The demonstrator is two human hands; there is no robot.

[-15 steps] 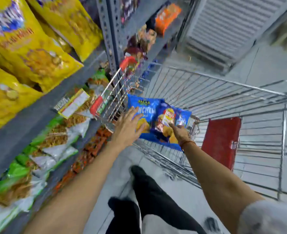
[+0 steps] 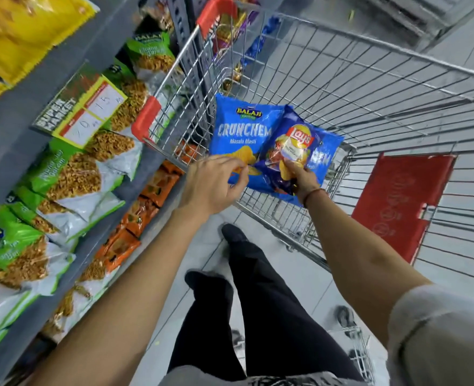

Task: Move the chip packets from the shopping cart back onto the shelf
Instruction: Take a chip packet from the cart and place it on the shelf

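Two blue chip packets (image 2: 241, 135) visible in cart (image 2: 369, 87), two hands (image 2: 210, 185) gripping them

The person wore black trousers (image 2: 260, 310), black shoes (image 2: 234, 235), a pale grey sleeve (image 2: 439, 335) and a reddish wrist thread (image 2: 315, 194).

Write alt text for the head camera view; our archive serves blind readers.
A person's two hands reach into a wire shopping cart: the right hand grips a blue Lay's packet, and the left hand pinches a blue Crunchex packet beside it. Shelves of green and orange snack bags line the left side.
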